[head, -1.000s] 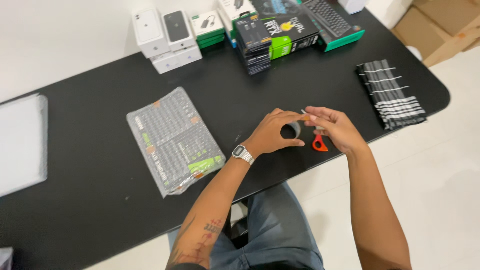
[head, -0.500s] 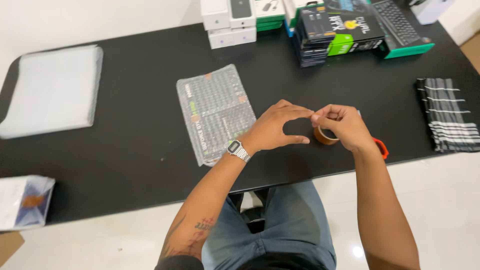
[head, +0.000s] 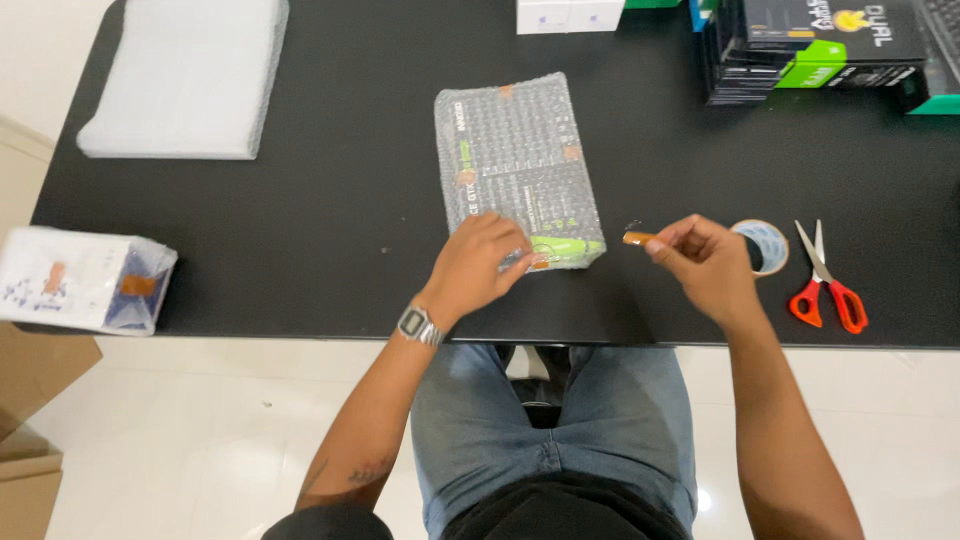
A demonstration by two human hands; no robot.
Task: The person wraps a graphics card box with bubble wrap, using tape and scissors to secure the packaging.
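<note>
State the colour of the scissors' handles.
Orange-red, on the scissors in the head view.

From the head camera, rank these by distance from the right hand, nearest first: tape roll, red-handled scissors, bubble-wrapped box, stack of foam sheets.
From the right hand:
1. Tape roll, just beside it on its right, partly hidden behind the hand.
2. Red-handled scissors, farther right, past the roll.
3. Bubble-wrapped box, to its left, under the left hand; close to the scissors in distance, so this order is uncertain.
4. Stack of foam sheets, far left corner.
</note>
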